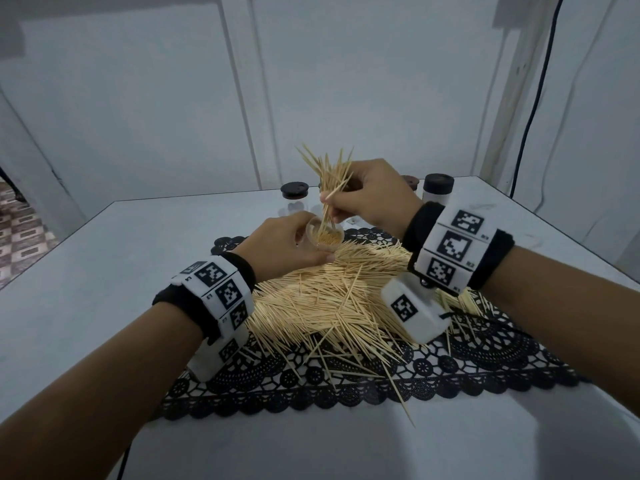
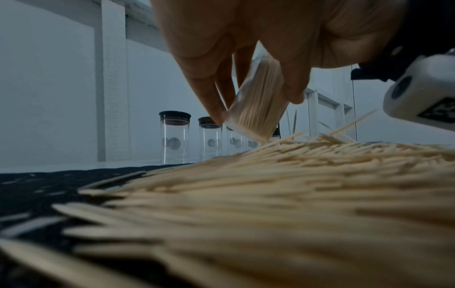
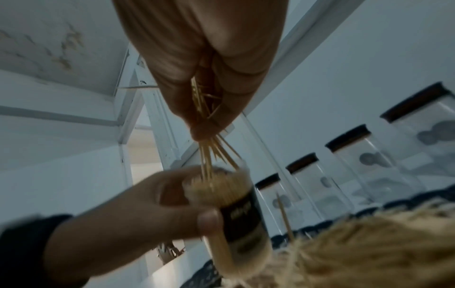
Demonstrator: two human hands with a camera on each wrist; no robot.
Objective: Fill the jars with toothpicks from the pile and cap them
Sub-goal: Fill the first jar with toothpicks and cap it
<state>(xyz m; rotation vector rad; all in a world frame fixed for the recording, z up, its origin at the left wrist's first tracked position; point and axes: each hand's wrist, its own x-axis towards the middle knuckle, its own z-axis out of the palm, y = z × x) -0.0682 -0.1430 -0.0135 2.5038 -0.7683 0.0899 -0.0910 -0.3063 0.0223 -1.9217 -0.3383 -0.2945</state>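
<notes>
Currently 1 clear toothpick-packed jar [image 1: 325, 237], nearly full and uncapped, is gripped by the left hand [image 1: 284, 242] above the pale wooden toothpick pile [image 1: 332, 292]; a toothpick bunch [image 1: 329, 178] is pinched by the right hand [image 1: 377, 194] at its mouth. Behind the pile, at least 4 empty black-capped jars [image 2: 174, 136] remain unfilled.

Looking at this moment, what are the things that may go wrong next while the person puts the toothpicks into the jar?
1. The bunch of toothpicks in the right hand fans out wide, while the jar already looks nearly full; some sticks may miss the mouth and fall.
2. The left hand holds the jar tilted above the pile; pushing the bunch in could make packed sticks slide out.
3. The capped jars stand close behind; a wide movement might knock one.
</notes>
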